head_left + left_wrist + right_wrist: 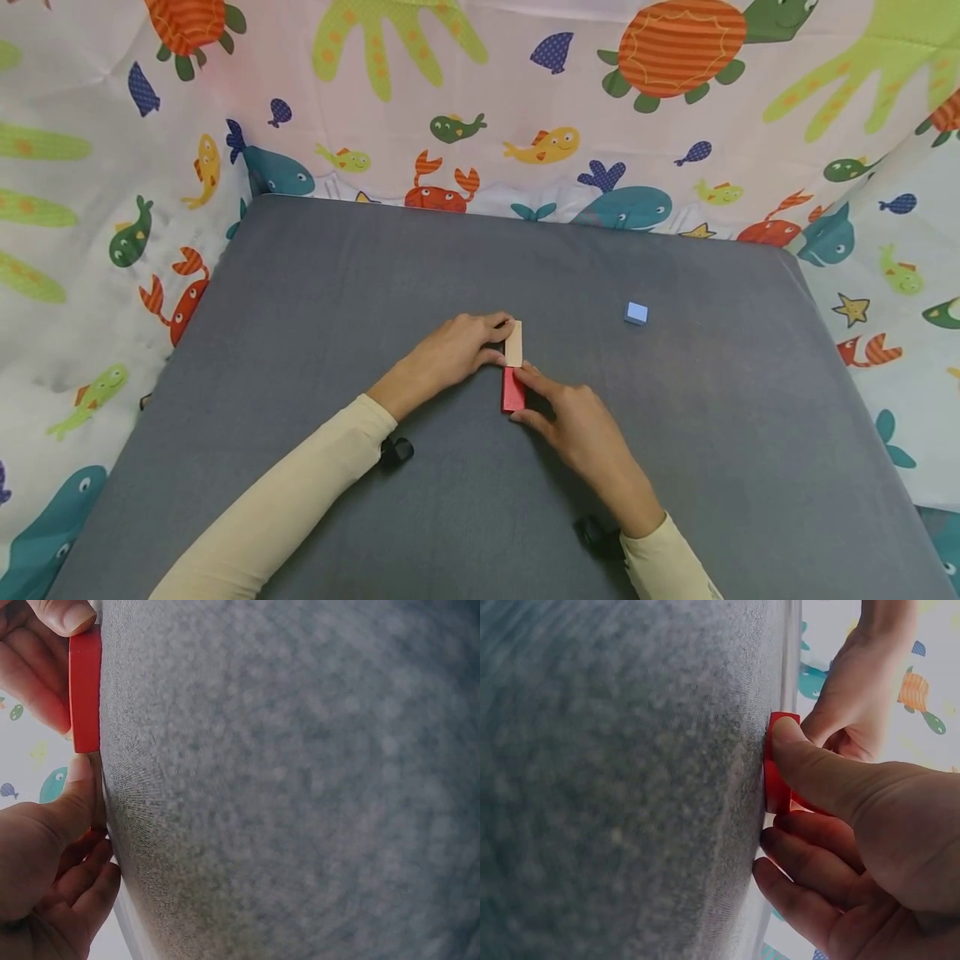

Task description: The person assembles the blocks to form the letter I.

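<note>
The left hand (465, 346) has its thumb and forefinger set close, pinching a pale tan block (513, 343), smooth and narrow, with straight edges and a wood-like look. The right hand (581, 421) pinches a glossy red block (513, 390) between thumb and fingers, its thumb at the near end. Both blocks are oblong and lie in line near the middle of the desk (720, 450), the tan one farther from the person, its near end meeting the red one's far end. The desk wears a tight grey cloth, finely flecked in the wrist views. A small light-blue cube (636, 313), flat-faced and sharp-cornered, sits well apart to the right. Soft cream sleeves (300, 500) cover both forearms, and a small dark device (397, 452) shows at the left wrist. Behind hangs a white curtain (247, 50), gently creased, printed with turtles, crabs, whales and fish.
</note>
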The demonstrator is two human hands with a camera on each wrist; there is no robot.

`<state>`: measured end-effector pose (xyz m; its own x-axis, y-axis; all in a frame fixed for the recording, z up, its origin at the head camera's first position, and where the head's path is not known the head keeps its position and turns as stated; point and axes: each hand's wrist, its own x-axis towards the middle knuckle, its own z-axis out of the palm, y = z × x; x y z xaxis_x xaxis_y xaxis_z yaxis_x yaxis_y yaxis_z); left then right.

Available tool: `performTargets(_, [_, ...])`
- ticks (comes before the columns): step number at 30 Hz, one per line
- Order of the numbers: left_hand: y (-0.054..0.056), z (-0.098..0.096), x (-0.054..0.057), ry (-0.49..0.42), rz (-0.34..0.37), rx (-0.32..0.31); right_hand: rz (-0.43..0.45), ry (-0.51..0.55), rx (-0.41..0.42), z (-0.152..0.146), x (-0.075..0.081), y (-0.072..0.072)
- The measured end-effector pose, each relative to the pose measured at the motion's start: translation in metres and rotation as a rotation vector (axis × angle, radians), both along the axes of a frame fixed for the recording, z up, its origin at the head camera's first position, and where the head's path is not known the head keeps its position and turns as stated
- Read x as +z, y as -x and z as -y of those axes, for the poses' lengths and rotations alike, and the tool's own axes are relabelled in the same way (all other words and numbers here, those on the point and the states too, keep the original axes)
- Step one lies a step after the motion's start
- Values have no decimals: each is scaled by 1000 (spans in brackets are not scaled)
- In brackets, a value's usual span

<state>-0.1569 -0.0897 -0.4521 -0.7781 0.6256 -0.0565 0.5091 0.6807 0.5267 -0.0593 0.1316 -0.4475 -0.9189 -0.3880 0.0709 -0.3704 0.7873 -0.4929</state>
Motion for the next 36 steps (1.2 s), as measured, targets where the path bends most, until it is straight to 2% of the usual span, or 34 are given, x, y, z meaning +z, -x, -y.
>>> performTargets(11, [1, 0, 1, 3, -14, 6, -37, -28, 1, 2, 1, 2])
performTargets(15, [2, -1, 1, 6, -29, -4, -42, -45, -2, 1, 1, 2])
performTargets(24, [3, 0, 5, 22, -15, -46, -13, -68, 1, 1, 1, 3])
performTargets(31, [-1, 1, 12, 98, 42, -45, -24, -71, 1, -1, 0, 4])
performTargets(36, [-5, 0, 13, 170, 51, -47, -13, -50, 3, -1, -1, 2])
